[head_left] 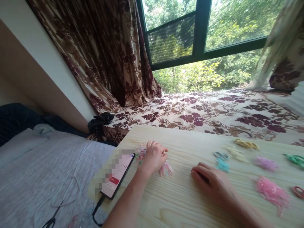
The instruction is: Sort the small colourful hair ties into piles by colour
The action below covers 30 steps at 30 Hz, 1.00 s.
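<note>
My left hand is over a pile of mixed pastel strands, palm down. Its fingers are bent, with visible gaps, and I see nothing held in it. Pink and green bands lie just left of it. My right hand rests on the wooden table with its fingers curled together, and nothing shows in it. Beyond its knuckles lie turquoise strands and blue-grey bands. Further right are pink strands, purple strands and pale yellow strands.
A phone with a cable lies at the table's left edge. Yellow bands, green bands and red bands sit at the right. A bed adjoins on the left; a flower-patterned window seat lies behind.
</note>
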{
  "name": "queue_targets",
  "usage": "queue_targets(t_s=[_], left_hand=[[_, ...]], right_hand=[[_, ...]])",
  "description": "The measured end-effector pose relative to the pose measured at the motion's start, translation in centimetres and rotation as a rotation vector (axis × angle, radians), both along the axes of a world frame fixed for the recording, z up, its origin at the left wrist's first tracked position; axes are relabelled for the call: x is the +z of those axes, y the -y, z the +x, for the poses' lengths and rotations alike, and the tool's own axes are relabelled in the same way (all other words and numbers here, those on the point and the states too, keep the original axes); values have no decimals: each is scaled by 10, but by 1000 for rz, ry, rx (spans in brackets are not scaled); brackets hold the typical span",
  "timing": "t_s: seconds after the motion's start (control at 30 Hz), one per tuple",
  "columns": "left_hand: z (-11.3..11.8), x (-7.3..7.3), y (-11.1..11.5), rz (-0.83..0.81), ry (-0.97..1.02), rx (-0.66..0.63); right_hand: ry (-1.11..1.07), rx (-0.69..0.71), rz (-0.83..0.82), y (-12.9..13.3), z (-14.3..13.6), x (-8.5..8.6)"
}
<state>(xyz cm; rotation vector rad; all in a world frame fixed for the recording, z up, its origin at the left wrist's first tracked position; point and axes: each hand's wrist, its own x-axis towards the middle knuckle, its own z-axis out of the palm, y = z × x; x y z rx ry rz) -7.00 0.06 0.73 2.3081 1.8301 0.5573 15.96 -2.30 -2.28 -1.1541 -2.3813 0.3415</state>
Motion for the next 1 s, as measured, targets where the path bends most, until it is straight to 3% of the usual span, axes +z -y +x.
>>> queue_targets(t_s=[0.63, 0.83, 1.0], left_hand=[[7, -4, 0, 61, -33, 9], [21, 1, 6, 75, 128, -74], [35, 3, 16, -4, 300, -201]], right_hand=[[-23, -14, -16, 2, -1, 2], [-49, -7, -9, 2, 0, 3], [-206, -12, 36, 4, 0, 4]])
